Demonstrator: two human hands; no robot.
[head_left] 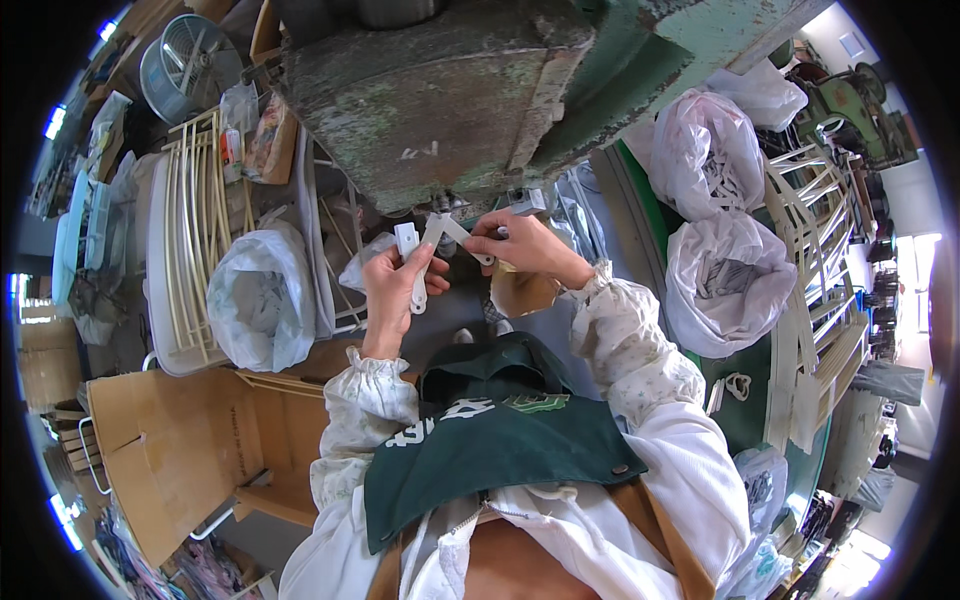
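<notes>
Between my hands, flat pale strips form a V, their upper ends meeting just under the working tip (447,200) of a worn green machine (420,120). My left hand (388,292) is closed around one flat strip (419,296), whose rounded end with holes sticks out below the fingers. A short white piece (406,238) also rises above the left thumb side; whether it belongs to the same part I cannot tell. My right hand (532,246) pinches the other strip (455,232) from the right. Its fingertips cover part of that strip.
Bags holding flat pieces stand on both sides: one (262,300) at left, two (728,285) (708,150) at right. Long pale strips (195,230) lie in a white tub at left, and more (825,300) at far right. An open cardboard box (175,440) sits lower left.
</notes>
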